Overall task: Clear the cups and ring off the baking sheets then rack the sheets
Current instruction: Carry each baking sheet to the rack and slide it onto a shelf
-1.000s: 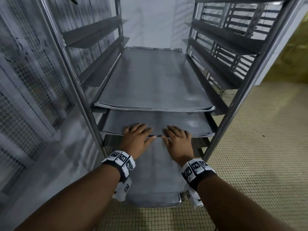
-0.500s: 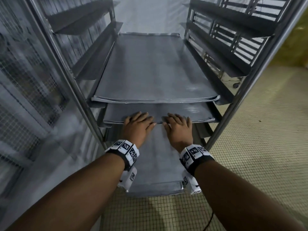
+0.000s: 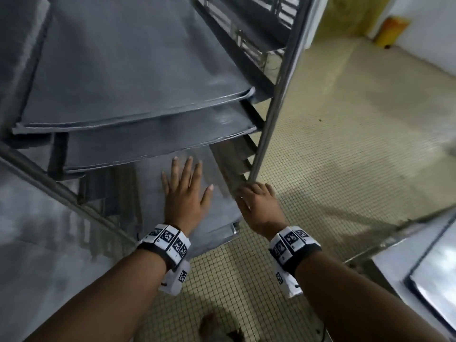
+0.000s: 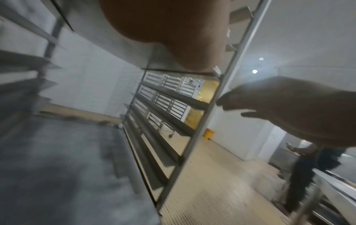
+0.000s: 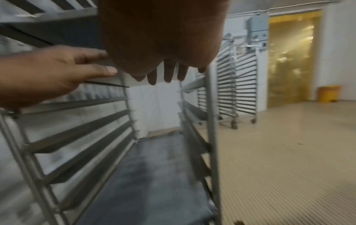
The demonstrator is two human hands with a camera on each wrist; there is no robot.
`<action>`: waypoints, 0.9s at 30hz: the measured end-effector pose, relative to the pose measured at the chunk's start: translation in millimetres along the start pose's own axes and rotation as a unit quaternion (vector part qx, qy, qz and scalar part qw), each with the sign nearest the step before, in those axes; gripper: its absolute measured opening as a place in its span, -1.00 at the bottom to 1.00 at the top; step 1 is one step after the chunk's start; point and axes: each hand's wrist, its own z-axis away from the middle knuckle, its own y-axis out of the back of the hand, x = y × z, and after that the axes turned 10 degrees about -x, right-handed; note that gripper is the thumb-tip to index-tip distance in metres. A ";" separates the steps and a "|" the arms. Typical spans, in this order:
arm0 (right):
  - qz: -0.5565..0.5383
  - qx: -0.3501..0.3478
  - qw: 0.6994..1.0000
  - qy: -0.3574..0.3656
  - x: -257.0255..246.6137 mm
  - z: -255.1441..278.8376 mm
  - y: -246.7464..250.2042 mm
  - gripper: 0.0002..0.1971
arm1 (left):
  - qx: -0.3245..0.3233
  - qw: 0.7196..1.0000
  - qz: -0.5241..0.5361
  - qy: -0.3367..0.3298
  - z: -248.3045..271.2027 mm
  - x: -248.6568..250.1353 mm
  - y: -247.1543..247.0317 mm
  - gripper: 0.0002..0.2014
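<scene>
Two grey baking sheets lie on the rack's runners, the top sheet (image 3: 128,70) above the second sheet (image 3: 153,144). A third sheet (image 3: 214,225) lies low down in the rack. My left hand (image 3: 185,186) hovers with fingers spread just in front of the second sheet's edge and holds nothing. My right hand (image 3: 256,201) is at the rack's front right post (image 3: 278,90). In the right wrist view its fingers (image 5: 167,74) hang straight down, empty. No cups or ring are in view.
A steel table (image 3: 407,245) with another sheet (image 3: 439,275) on it stands at the lower right. Tiled floor (image 3: 345,144) spreads to the right, with a yellow bin (image 3: 392,33) by the far wall. More empty racks (image 5: 237,85) stand near a yellow strip curtain (image 5: 292,57).
Both hands have come off the second sheet's front edge. The left hand has drawn back a little and the right has moved right to the post. The head view has swung right.
</scene>
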 end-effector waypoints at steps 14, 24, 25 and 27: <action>-0.030 0.093 0.905 -0.414 214.3 311.1 49.8 -0.68 | -0.302 0.907 0.143 -0.258 35.8 332.9 -77.4 -0.59; -0.139 0.130 0.776 -0.601 326.5 569.2 53.9 -0.54 | -0.439 0.882 0.057 -0.163 92.5 505.4 -159.4 -0.18; -0.153 0.137 0.766 -0.610 335.1 583.4 54.0 -0.53 | -0.430 0.886 0.049 -0.168 92.3 512.3 -160.4 -0.19; -0.176 0.138 0.752 -0.619 350.1 603.2 55.0 -0.51 | -0.423 0.889 0.046 -0.170 88.9 523.0 -161.3 -0.23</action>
